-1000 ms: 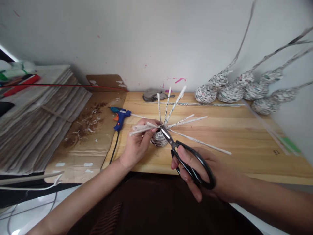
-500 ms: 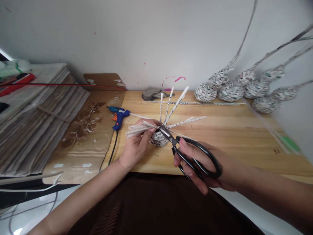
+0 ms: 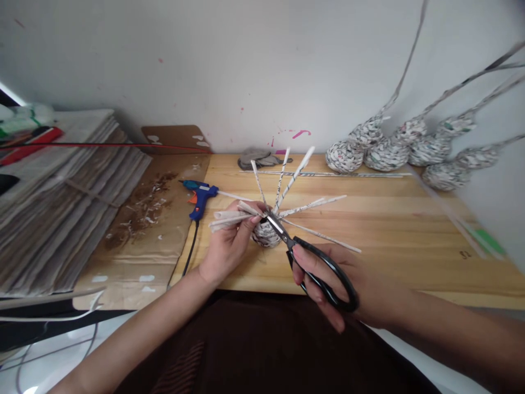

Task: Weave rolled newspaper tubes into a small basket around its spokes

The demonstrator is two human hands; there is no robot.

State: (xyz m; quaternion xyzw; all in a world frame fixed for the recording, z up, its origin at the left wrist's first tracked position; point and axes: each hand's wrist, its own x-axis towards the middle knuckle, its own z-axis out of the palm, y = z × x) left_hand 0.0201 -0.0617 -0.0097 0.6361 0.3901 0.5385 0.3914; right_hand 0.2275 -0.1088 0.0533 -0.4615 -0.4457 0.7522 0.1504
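A small woven newspaper ball [image 3: 267,234] sits on the wooden board, with several rolled paper sticks [image 3: 298,174] fanning up and out from its top. My left hand [image 3: 234,234] is closed on a bunch of paper sticks [image 3: 229,217] that point left, its thumb pinching them near the ball. In my right hand [image 3: 324,273] is a pair of black-handled scissors [image 3: 293,241]. Their blades look nearly closed, and the tips lie at the top of the ball beside my left fingertips. What lies between the blades is hidden.
A blue glue gun [image 3: 200,197] lies left on cardboard [image 3: 164,241], its cord running forward. Stacked newspapers [image 3: 74,202] stand further left. Several woven paper gourd shapes [image 3: 385,153] lean on the wall at right. A grey cloth [image 3: 258,158] and long paper sticks [image 3: 328,174] lie at the back.
The scissors' handles have come together and swung slightly down and left. One upright paper stick has tilted left. A stick at the right now shows more fully.
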